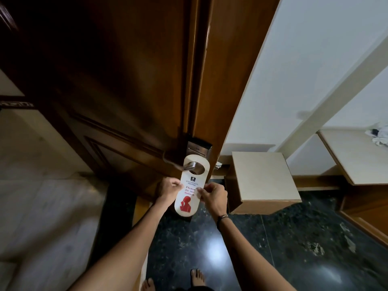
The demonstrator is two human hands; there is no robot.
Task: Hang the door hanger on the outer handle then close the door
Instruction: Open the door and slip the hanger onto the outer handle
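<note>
A white door hanger [187, 203] with red "Please do not disturb" lettering and a red figure has its round hole around the metal lever handle [190, 165]. The handle sits below a metal lock plate [198, 148] near the free edge of the brown wooden door [117, 85], which stands open. My left hand [168, 189] pinches the hanger's left edge. My right hand [213, 196] pinches its right edge at about the same height. The lower half of the hanger tilts out toward me.
A beige cube-shaped stool or low table [262, 181] stands just right of the door edge. A beige desk [354, 156] with a crumpled cloth [380, 137] lies at far right. The floor is dark polished stone [273, 248]; pale marble [42, 206] lies left. My bare feet [197, 278] show below.
</note>
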